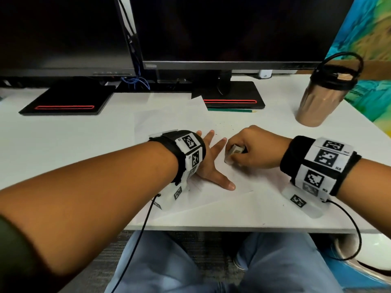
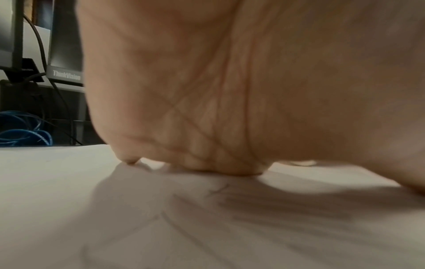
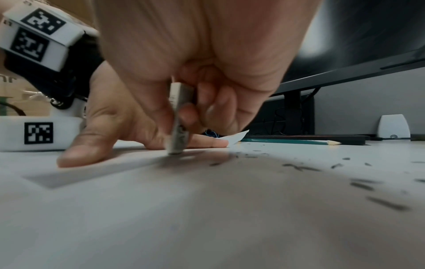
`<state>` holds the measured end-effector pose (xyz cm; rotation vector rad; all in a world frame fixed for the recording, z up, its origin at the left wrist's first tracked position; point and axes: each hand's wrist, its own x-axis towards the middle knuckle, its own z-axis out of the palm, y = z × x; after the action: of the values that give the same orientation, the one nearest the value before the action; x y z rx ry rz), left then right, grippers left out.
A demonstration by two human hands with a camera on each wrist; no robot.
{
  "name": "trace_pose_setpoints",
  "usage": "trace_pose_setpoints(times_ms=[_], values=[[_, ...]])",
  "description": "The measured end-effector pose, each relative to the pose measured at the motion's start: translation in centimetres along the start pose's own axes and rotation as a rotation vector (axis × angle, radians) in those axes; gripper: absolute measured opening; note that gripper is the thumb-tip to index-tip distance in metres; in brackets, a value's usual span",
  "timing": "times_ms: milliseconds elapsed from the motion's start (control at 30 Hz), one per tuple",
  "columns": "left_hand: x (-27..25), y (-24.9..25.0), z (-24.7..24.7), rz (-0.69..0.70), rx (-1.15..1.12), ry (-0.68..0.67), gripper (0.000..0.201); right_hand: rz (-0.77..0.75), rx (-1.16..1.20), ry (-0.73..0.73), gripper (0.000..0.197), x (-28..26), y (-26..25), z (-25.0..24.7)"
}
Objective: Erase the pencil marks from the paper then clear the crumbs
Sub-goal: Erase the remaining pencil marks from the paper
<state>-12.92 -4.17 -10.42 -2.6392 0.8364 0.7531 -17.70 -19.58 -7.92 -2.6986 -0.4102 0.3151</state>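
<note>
The left hand [image 1: 208, 166] lies flat with fingers spread on the paper [image 1: 169, 119]. The right hand [image 1: 256, 148] grips the eraser [image 1: 233, 152], tip on the sheet. Only the right wrist view shows dark crumbs [image 3: 358, 183] beside it.

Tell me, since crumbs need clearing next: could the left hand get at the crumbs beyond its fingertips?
Probably yes. The left hand lies flat on the paper, and the crumbs sit just past it with nothing between.

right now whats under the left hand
The left hand presses flat on the paper, fingers spread. The left wrist view shows faint pencil marks by the palm. Whatever lies beneath the palm itself is covered.
</note>
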Motion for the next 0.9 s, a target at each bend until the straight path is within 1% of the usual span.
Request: trace_pose_setpoints(times_ms=[33,133,167,233,267,300,333,400,433,533,600,667,700,800,833,900], values=[[0.03,0.06,0.04,-0.003,0.0,-0.002,0.131,0.007,0.008,-0.007,0.011,-0.03,-0.01,0.07],[0.29,0.07,0.12,-0.002,0.007,0.006,0.131,0.008,0.032,-0.099,0.005,-0.26,-0.03,0.63],[0.29,0.06,0.12,-0.003,0.004,0.007,0.132,0.005,0.033,-0.095,0.006,-0.27,-0.06,0.65],[0.23,0.08,0.08,-0.008,0.0,0.006,0.131,0.013,0.027,-0.024,0.017,-0.15,-0.11,0.28],[0.22,0.13,0.08,-0.008,0.002,0.005,0.131,0.015,0.034,0.001,0.018,-0.15,-0.13,0.2],[0.18,0.15,0.07,-0.009,0.005,0.004,0.131,0.02,0.033,0.006,0.015,-0.04,-0.02,0.25],[0.21,0.17,0.04,-0.009,0.01,0.003,0.131,0.019,0.028,-0.025,0.009,-0.02,0.02,0.36],[0.22,0.13,-0.06,-0.007,0.018,-0.002,0.132,0.004,0.035,-0.101,0.008,-0.23,-0.05,0.61],[0.19,0.09,-0.09,-0.009,0.016,-0.004,0.132,-0.004,0.042,-0.104,0.008,-0.23,-0.05,0.58],[0.11,0.14,-0.1,-0.012,0.013,-0.003,0.132,0.006,0.047,-0.021,0.018,-0.17,-0.18,0.17],[0.13,0.26,-0.12,-0.016,0.006,0.001,0.132,0.009,0.05,-0.058,0.008,-0.11,-0.11,0.37],[0.14,0.26,-0.16,-0.017,0.008,0.0,0.132,-0.001,0.072,-0.134,0.008,-0.27,-0.18,0.65],[0.13,0.27,-0.19,-0.017,0.013,0.0,0.131,0.0,0.072,-0.128,0.008,-0.23,-0.11,0.61],[0.14,0.22,-0.1,-0.018,0.019,-0.002,0.131,0.01,0.062,-0.04,0.006,-0.06,0.02,0.3],[0.22,0.21,-0.06,-0.019,0.016,-0.003,0.132,0.01,0.064,-0.049,0.006,-0.07,0.03,0.31],[0.42,0.18,-0.02,-0.016,0.019,0.0,0.133,-0.001,0.08,-0.125,0.007,-0.24,0.0,0.56]])
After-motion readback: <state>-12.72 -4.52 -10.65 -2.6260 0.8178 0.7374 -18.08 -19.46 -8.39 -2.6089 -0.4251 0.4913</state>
